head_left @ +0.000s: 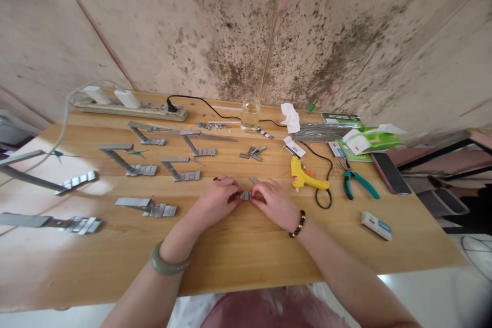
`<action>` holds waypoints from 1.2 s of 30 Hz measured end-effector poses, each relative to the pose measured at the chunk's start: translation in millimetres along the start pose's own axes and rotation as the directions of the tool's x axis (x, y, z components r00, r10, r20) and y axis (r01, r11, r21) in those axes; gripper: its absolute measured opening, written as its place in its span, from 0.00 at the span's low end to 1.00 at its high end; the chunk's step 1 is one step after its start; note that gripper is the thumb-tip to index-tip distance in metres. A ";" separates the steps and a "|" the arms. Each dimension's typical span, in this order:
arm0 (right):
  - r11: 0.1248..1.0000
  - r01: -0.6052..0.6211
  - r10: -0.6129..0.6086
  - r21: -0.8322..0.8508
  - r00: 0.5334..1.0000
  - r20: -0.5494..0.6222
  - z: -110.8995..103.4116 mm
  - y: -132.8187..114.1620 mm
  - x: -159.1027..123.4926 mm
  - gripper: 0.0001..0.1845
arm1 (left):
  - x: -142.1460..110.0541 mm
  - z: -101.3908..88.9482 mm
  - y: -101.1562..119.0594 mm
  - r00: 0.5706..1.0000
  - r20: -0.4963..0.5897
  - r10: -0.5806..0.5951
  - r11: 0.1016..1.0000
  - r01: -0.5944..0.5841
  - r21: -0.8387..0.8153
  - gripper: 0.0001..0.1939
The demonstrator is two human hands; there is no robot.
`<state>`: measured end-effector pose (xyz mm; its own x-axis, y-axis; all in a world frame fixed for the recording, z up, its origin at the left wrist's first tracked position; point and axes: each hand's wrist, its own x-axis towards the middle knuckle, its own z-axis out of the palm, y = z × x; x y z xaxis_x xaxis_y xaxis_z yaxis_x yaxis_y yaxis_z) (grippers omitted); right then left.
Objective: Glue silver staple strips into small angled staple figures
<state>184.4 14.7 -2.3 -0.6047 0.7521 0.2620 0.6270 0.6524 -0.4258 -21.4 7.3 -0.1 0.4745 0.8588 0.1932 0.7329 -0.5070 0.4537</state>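
Observation:
My left hand and my right hand meet at the middle of the table. Between their fingertips is a small row of grey staple strips, pinched at both ends low over the wood. Another loose grey strip lies just behind my right fingers. Farther back is a small pile of staple strips. Off to my left stand several bent grey pieces that look built of such strips, among them one angled piece nearest my left hand. My fingertips partly hide the row.
To the right lie a yellow glue gun, teal-handled pliers, a small box, and a phone. A glass of liquid, a wire bundle and a power strip line the wall side.

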 end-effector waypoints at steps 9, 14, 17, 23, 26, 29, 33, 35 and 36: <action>1.000 -0.006 0.006 0.021 1.000 0.012 1.2 0.0 0.9 0.09 | -0.1 -1.7 3.0 1.000 0.023 -0.019 1.000 0.019 0.017 0.04; 0.999 -0.010 0.009 0.035 1.000 0.021 1.4 0.1 1.5 0.07 | 0.1 -2.6 4.5 0.999 0.031 -0.027 1.000 0.027 0.012 0.04; 0.999 -0.016 0.015 0.046 1.000 0.022 1.9 0.3 1.6 0.07 | 0.2 -2.1 4.7 0.999 0.027 -0.023 1.000 0.022 0.014 0.04; 0.998 -0.029 0.028 0.062 0.999 0.023 1.7 0.0 1.2 0.08 | -0.1 -1.7 4.8 1.000 0.013 -0.022 1.000 0.022 0.001 0.04; 0.997 -0.029 0.028 0.076 0.999 0.016 1.5 0.1 0.3 0.09 | -0.3 -1.2 4.0 1.000 0.013 -0.020 1.000 0.020 0.000 0.04; 0.994 -0.008 0.009 0.105 1.000 -0.015 1.0 1.1 -1.2 0.10 | -0.4 -0.5 3.0 1.000 0.010 -0.020 1.000 0.020 -0.004 0.04; 0.995 -0.003 0.004 0.098 1.000 -0.019 -1.5 2.9 -3.1 0.11 | 0.0 0.5 2.2 1.000 0.003 -0.015 1.000 0.015 -0.007 0.03; 0.997 -0.016 0.016 0.069 1.000 0.007 -2.8 3.7 -3.7 0.10 | 0.1 0.9 1.9 1.000 -0.003 -0.009 1.000 0.009 -0.007 0.03; 0.998 -0.023 0.022 0.053 1.000 0.016 -3.2 3.9 -3.9 0.10 | 0.1 1.1 1.7 1.000 -0.006 -0.007 1.000 0.007 -0.010 0.03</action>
<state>190.7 14.5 -2.3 -0.5983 0.7649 0.2387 0.6137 0.6289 -0.4773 -19.6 6.4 -0.3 0.4665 0.8628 0.1949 0.7312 -0.5002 0.4639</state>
